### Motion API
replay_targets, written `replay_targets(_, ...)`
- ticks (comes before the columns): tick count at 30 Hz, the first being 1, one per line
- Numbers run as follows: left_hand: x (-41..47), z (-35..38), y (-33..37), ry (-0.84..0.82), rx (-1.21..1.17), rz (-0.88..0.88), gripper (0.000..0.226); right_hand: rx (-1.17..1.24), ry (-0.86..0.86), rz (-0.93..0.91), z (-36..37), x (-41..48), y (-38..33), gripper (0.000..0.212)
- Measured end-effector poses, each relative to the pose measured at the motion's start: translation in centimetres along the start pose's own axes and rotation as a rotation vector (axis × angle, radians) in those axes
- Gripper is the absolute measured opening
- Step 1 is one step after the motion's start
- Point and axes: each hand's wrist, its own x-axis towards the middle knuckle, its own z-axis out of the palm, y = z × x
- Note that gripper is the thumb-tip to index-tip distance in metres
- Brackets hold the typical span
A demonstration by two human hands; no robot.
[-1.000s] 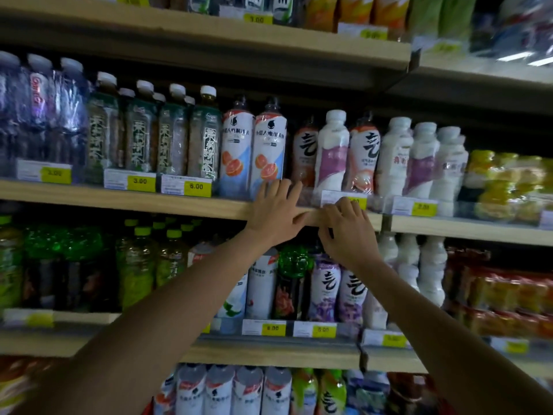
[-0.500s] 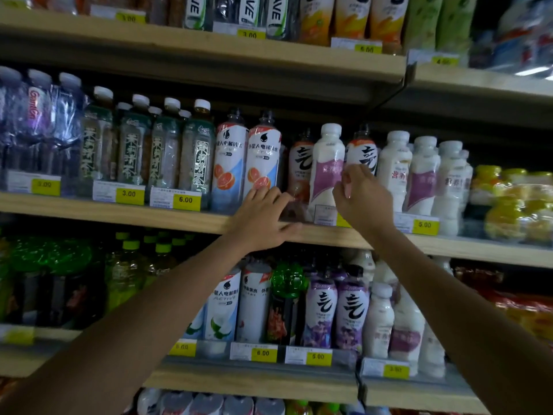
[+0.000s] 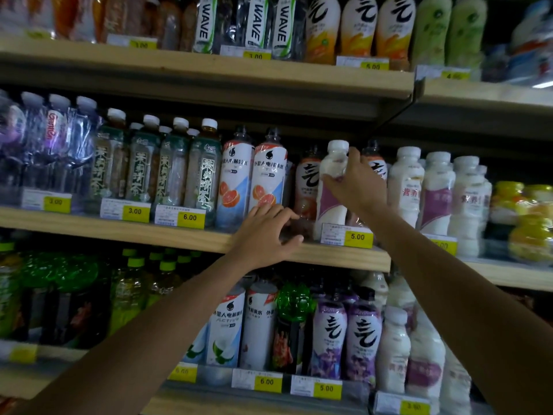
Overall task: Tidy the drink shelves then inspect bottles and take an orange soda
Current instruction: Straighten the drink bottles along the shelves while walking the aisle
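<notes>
My right hand [image 3: 356, 184] grips the upper body of a white milky bottle with a purple label [image 3: 329, 202], which stands at the front of the middle shelf [image 3: 149, 232]. My left hand [image 3: 266, 232] hovers at that shelf's front edge with loosely curled fingers and holds nothing, just below two white bottles with grapefruit pictures [image 3: 251, 181]. A bottle with an orange label [image 3: 306, 181] stands between those and the white bottle. Orange-labelled bottles [image 3: 359, 28] line the top shelf at right.
Green tea bottles [image 3: 167, 166] and clear water bottles [image 3: 51, 139] fill the middle shelf's left. More white milky bottles [image 3: 437, 190] and yellow packs [image 3: 526, 217] stand at right. The lower shelf holds green, white and purple bottles [image 3: 344, 336]. Yellow price tags [image 3: 357, 236] line the edges.
My right hand rose from the shelf-edge price tag to the white bottle and closed round it. My left hand drew back a little along the shelf edge. The view tilted upward.
</notes>
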Motion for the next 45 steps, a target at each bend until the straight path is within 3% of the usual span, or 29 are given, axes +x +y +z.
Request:
replay_targets(16, 0.0, 0.0, 0.2, -0.004, 0.026, -0.012, 0.049, 0.136, 0.077, 0.089, 0.1, -0.5, -0.5, 0.064)
replay_targets(24, -0.1, -0.2, 0.7, -0.040, -0.012, -0.055, 0.045, 0.385, 0.188, 0.057, -0.3, -2.8, -0.7, 0.069)
replay_targets(27, -0.1, -0.5, 0.7, -0.097, -0.024, -0.061, 0.051, 0.509, 0.202, 0.107, -0.3, -3.3, -1.1, 0.063)
replay_targets(32, 0.3, -1.2, 0.6, -0.193, 0.033, -0.058, 0.059, 0.363, 0.200, 0.220, -0.9, -3.5, -1.3, 0.060)
replay_targets(38, 1.2, -2.4, 1.8, -0.325, 0.152, -0.064, 0.064, 0.506, 0.212, 0.280, -2.8, -4.4, -1.7, 0.054)
replay_targets(45, 1.1, -1.8, 5.3, -0.195, 0.314, -0.200, 0.061, 0.543, 0.396, 0.305, -7.1, -7.0, -0.6, 0.057)
